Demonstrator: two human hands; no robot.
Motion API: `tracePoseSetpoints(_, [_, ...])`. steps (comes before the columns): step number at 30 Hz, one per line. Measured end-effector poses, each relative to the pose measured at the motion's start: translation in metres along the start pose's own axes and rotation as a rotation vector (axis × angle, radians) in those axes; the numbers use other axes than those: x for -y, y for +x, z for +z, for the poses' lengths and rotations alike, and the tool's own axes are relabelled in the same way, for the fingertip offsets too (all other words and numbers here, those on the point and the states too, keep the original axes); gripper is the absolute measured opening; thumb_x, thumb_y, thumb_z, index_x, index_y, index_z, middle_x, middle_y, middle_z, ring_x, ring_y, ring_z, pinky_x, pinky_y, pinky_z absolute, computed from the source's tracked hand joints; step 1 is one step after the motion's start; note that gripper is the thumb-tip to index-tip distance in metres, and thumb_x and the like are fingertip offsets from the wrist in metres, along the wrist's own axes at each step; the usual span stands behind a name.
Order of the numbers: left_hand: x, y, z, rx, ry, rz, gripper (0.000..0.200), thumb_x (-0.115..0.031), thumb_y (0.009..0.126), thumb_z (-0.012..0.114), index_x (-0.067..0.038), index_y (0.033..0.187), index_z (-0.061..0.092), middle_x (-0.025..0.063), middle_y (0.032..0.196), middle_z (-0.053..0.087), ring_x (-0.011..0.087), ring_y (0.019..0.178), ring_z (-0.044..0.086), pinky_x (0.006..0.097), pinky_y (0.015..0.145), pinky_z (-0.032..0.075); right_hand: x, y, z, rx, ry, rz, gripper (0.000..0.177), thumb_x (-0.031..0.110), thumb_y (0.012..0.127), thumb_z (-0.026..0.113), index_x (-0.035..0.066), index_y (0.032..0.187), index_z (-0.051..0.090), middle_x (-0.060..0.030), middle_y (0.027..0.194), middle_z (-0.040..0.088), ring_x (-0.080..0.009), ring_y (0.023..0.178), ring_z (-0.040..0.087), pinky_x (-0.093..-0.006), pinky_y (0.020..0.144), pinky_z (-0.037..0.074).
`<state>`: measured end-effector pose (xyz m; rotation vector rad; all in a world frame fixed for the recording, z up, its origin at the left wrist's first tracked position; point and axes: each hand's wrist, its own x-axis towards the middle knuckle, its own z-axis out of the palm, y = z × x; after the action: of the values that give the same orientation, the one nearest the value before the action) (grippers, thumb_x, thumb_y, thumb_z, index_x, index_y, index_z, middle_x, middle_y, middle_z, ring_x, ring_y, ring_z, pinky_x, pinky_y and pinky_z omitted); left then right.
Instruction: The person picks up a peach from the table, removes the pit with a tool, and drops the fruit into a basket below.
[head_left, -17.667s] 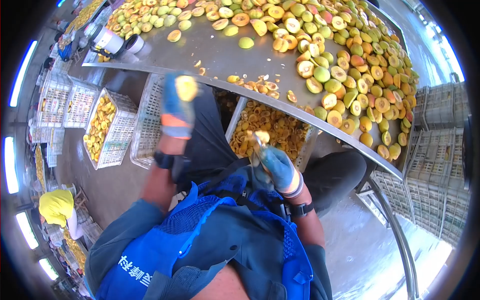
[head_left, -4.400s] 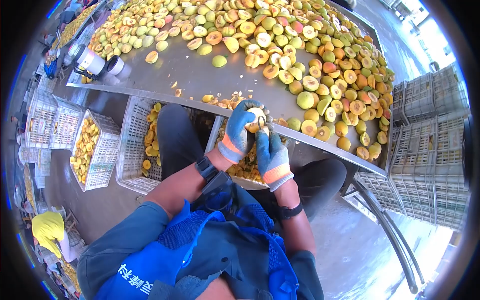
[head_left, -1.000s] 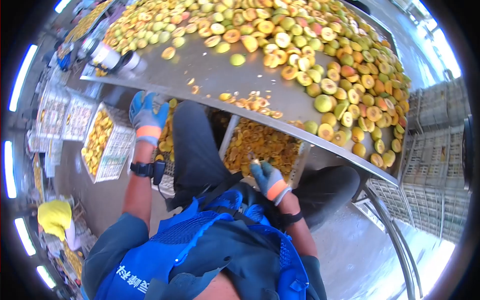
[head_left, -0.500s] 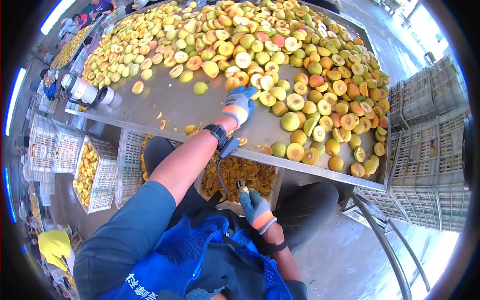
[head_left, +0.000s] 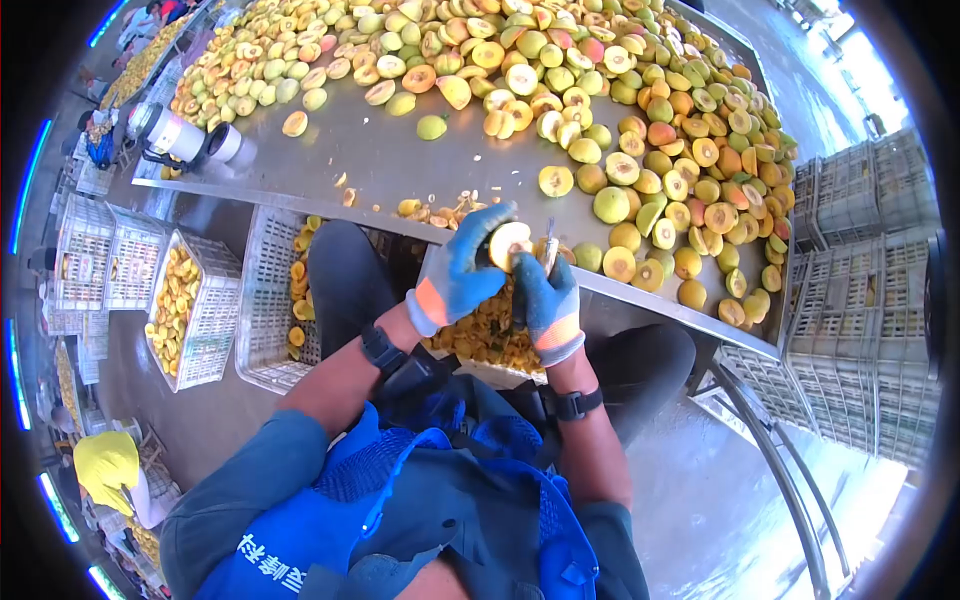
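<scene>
My left hand [head_left: 468, 265], in a blue and grey glove with an orange band, grips a halved yellow peach [head_left: 511, 240] over the table's front edge. The cut face is turned up toward me. My right hand [head_left: 545, 300], gloved the same way, is closed around a small metal pitting tool [head_left: 549, 245] whose tip points up, right beside the peach half. Its handle is hidden in my fingers. Peach scraps [head_left: 440, 213] lie on the metal table [head_left: 380, 170] just behind my hands. Below them is a crate of scraps and pits [head_left: 485, 340].
A large heap of halved peaches [head_left: 640, 120] covers the back and right of the table. Plastic crates stand left [head_left: 200, 330] and stacked right [head_left: 850, 310]. A white metal-ended container [head_left: 175, 135] sits at the left corner. A person in yellow [head_left: 108, 470] is lower left.
My left hand has come back from the heap with a peach half. My right hand has risen with the tool to meet it above the table edge.
</scene>
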<state>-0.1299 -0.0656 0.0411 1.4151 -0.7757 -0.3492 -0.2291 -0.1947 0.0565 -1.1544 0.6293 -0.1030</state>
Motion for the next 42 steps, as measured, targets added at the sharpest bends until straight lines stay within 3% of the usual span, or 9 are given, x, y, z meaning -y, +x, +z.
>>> tracePoseSetpoints(2, [-0.006, -0.015, 0.004, -0.083, -0.995, -0.287, 0.052, 0.001, 0.087, 0.060, -0.002, 0.139, 0.053, 0.0151, 0.133, 0.059, 0.0249, 0.126, 0.057, 0.0384, 0.111, 0.044, -0.007, -0.008, 0.003, 0.012, -0.060, -0.022, 0.019, 0.020, 0.097, 0.068, 0.003, 0.102, 0.063, 0.0001, 0.074, 0.060, -0.0071, 0.061, 0.057, -0.0231, 0.050, 0.043])
tracePoseSetpoints(3, [0.002, -0.023, 0.006, -0.094, -0.981, -0.339, 0.050, -0.029, 0.096, 0.057, 0.000, 0.137, 0.054, 0.0109, 0.131, 0.061, 0.0257, 0.123, 0.059, 0.0393, 0.110, 0.044, -0.012, -0.011, 0.005, 0.021, -0.087, -0.032, 0.021, 0.020, 0.097, 0.068, 0.001, 0.105, 0.064, -0.0022, 0.077, 0.064, -0.0095, 0.065, 0.061, -0.0247, 0.053, 0.046])
tracePoseSetpoints(5, [0.019, -0.033, 0.013, -0.186, -0.622, -0.338, 0.047, -0.030, 0.101, 0.052, -0.001, 0.137, 0.053, 0.0111, 0.129, 0.062, 0.0245, 0.122, 0.060, 0.0390, 0.110, 0.045, -0.026, -0.004, 0.011, -0.005, -0.271, -0.325, 0.026, 0.019, 0.096, 0.069, -0.001, 0.112, 0.063, -0.0081, 0.089, 0.069, -0.0156, 0.077, 0.066, -0.0308, 0.062, 0.051])
tracePoseSetpoints(7, [0.027, -0.044, 0.015, -0.250, -0.802, -0.339, 0.039, -0.030, 0.106, 0.044, -0.004, 0.133, 0.056, 0.0112, 0.126, 0.064, 0.0222, 0.118, 0.062, 0.0400, 0.107, 0.047, -0.034, -0.008, 0.010, 0.003, -0.411, -0.422, 0.033, 0.019, 0.098, 0.065, -0.002, 0.123, 0.060, -0.0216, 0.111, 0.071, -0.0312, 0.094, 0.071, -0.0424, 0.075, 0.056])
tracePoseSetpoints(10, [-0.001, -0.041, 0.013, -0.331, -1.190, -0.445, 0.034, -0.029, 0.107, 0.043, -0.006, 0.125, 0.059, 0.0093, 0.122, 0.065, 0.0204, 0.114, 0.063, 0.0385, 0.102, 0.051, -0.050, -0.019, 0.002, -0.008, -0.491, -0.453, 0.025, 0.014, 0.101, 0.061, -0.003, 0.118, 0.063, -0.0110, 0.106, 0.070, -0.0200, 0.092, 0.065, -0.0331, 0.080, 0.054])
tracePoseSetpoints(16, [0.012, -0.053, 0.004, -0.275, 0.253, 0.081, 0.021, -0.018, 0.104, 0.048, -0.005, 0.115, 0.060, 0.0085, 0.108, 0.065, 0.0183, 0.103, 0.067, 0.0334, 0.092, 0.056, -0.016, -0.050, 0.019, 0.018, -0.821, -0.408, 0.025, 0.021, 0.104, 0.054, -0.003, 0.112, 0.060, -0.0304, 0.086, 0.066, -0.0481, 0.084, 0.066, -0.0501, 0.069, 0.051])
tracePoseSetpoints(19, [-0.002, -0.051, 0.005, -0.315, -0.772, -0.287, 0.016, -0.008, 0.099, 0.054, -0.004, 0.113, 0.060, 0.0098, 0.103, 0.066, 0.0193, 0.097, 0.067, 0.0341, 0.090, 0.057, -0.018, -0.057, 0.026, 0.043, -0.842, -0.459, 0.027, 0.023, 0.104, 0.054, -0.002, 0.110, 0.060, -0.0318, 0.083, 0.065, -0.0518, 0.082, 0.064, -0.0528, 0.066, 0.050])
tracePoseSetpoints(28, [-0.005, -0.058, 0.013, -0.412, -0.764, -0.273, 0.018, -0.014, 0.099, 0.053, -0.003, 0.111, 0.061, 0.0112, 0.100, 0.066, 0.0214, 0.090, 0.068, 0.0371, 0.083, 0.059, -0.029, -0.055, 0.031, 0.079, -0.885, -0.314, 0.046, 0.040, 0.105, 0.047, -0.001, 0.124, 0.057, -0.0347, 0.089, 0.067, -0.0533, 0.084, 0.065, -0.0588, 0.074, 0.052])
tracePoseSetpoints(42, [0.000, -0.054, 0.025, -0.537, -0.698, -0.393, 0.018, -0.022, 0.101, 0.053, -0.007, 0.108, 0.060, 0.0079, 0.097, 0.064, 0.0226, 0.088, 0.068, 0.0374, 0.080, 0.059, -0.039, -0.044, 0.022, 0.139, -0.778, -0.263, 0.033, 0.026, 0.106, 0.051, -0.005, 0.113, 0.062, -0.0295, 0.088, 0.069, -0.0458, 0.089, 0.068, -0.0443, 0.073, 0.053])
